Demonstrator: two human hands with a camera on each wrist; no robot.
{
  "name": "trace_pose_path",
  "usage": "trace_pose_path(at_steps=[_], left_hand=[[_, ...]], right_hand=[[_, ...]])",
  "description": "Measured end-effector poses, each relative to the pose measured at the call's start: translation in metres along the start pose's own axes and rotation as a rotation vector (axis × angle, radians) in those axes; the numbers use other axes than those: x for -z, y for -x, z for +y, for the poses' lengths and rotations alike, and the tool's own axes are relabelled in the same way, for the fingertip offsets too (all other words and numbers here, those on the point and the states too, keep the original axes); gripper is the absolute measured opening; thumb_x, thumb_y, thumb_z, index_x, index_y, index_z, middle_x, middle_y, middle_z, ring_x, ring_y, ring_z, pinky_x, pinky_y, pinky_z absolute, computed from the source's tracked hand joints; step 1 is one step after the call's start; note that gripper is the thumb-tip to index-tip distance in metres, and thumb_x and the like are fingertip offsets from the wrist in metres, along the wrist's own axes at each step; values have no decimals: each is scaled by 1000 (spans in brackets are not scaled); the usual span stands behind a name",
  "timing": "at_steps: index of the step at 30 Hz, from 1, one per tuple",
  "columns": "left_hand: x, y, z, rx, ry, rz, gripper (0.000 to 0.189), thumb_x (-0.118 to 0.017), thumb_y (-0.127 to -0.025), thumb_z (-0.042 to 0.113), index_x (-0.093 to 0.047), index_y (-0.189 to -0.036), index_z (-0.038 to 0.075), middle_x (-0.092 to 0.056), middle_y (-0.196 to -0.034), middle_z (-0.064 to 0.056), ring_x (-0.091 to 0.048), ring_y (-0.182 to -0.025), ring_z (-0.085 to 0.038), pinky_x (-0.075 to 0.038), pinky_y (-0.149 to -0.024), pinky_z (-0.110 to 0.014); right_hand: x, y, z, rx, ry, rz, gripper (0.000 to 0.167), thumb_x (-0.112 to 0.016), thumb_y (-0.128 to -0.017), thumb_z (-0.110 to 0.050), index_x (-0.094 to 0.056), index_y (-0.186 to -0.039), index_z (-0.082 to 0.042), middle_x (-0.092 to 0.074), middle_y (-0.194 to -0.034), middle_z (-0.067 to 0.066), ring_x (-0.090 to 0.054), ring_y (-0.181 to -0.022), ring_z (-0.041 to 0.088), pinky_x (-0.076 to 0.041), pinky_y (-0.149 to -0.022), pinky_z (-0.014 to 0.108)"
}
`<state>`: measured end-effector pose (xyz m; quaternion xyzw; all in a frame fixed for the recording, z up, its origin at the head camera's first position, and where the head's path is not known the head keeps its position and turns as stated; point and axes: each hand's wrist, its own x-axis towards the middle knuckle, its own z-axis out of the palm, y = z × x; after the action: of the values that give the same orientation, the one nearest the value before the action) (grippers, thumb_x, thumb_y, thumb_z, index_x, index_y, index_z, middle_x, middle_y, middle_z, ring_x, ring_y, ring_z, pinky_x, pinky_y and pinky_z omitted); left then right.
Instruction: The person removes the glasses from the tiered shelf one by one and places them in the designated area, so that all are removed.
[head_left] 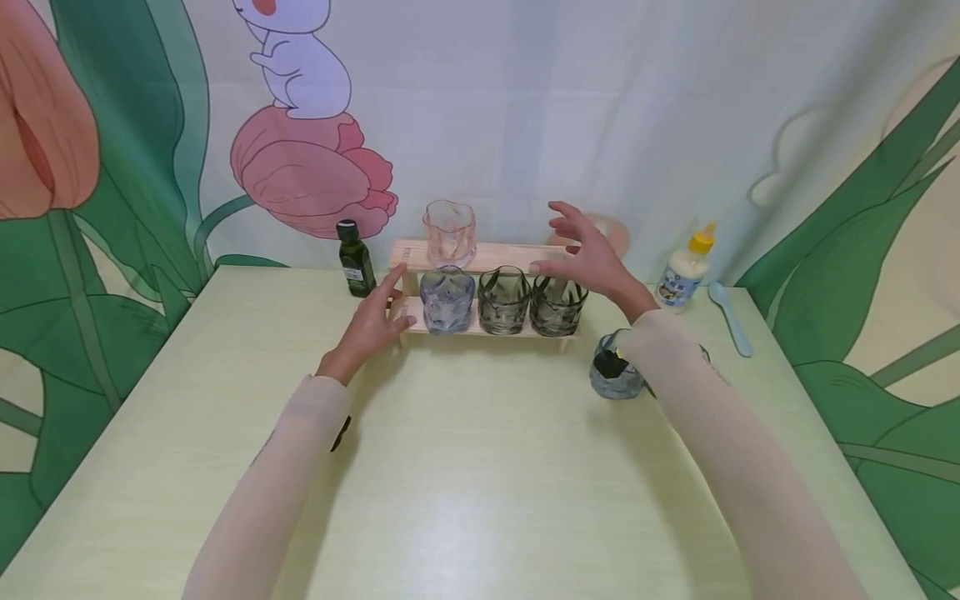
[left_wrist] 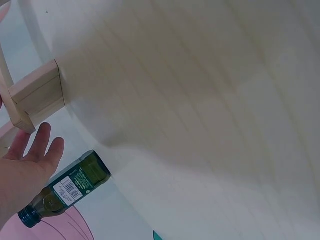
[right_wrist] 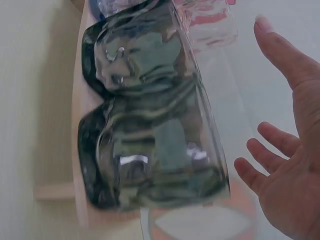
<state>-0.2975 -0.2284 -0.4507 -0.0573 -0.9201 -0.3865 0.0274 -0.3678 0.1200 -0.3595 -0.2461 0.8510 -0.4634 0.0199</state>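
Note:
A small two-tier wooden rack (head_left: 491, 257) stands at the back of the table. My left hand (head_left: 371, 321) is at its left end, fingers extended and fingertips right at the wood; its thumb lies in front of the lower shelf. A blue glass (head_left: 447, 302) and two dark grey glasses (head_left: 504, 302) line the lower shelf, and a pink glass (head_left: 450, 235) stands on the upper one. My right hand (head_left: 588, 257) hovers by the rack's right end, fingers spread and holding nothing. In the right wrist view its thumb and fingers are apart from the nearest dark glass (right_wrist: 165, 150).
A dark green bottle (head_left: 356, 260) stands left of the rack. Another bluish glass (head_left: 615, 367) sits at the right, partly hidden by my right sleeve. Beyond are a yellow-capped bottle (head_left: 682, 271) and a light blue spoon (head_left: 730, 320). A printed curtain (head_left: 480, 108) hangs behind.

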Motion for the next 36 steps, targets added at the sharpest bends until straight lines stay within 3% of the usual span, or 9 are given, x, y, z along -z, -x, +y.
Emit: trace_pose_path(at_steps=[8, 21, 28, 36], left_hand=[[0, 0, 0, 40, -2, -13, 90, -67, -95, 10, -10, -161, 34, -48, -145, -23, -48, -131, -40, -38, -112, -58], [-1, 0, -3, 5, -1, -3, 89, -68, -94, 9, -12, -161, 29, -50, -143, -25, -51, -129, -43, -39, -111, -57], [1, 0, -2, -12, -9, 5, 88, -69, -93, 9, -14, -161, 25, -50, -142, -27, -53, -126, -44, -41, -109, -58], [1, -1, -4, -6, -4, 3, 88, -68, -95, 10, -13, -161, 28, -48, -145, -26, -52, -128, -43, -41, -109, -58]], right_hand=[[-29, -28, -20, 5, 33, -37, 98, -83, -82, -32, -22, -159, -25, -35, -159, 16, -32, -149, 31, -29, -119, 55], [-65, -55, -47, 53, 197, -149, 105, -85, -78, -36, -21, -160, -21, -32, -161, 17, -34, -147, 37, -35, -115, 55], [-74, -66, -54, 68, 221, -153, 103, -83, -81, -38, -19, -160, -22, -31, -162, 14, -36, -146, 37, -37, -113, 55], [-89, -80, -57, 61, 212, -152, 108, -87, -76, -35, -20, -160, -23, -34, -160, 16, -38, -144, 36, -36, -114, 54]])
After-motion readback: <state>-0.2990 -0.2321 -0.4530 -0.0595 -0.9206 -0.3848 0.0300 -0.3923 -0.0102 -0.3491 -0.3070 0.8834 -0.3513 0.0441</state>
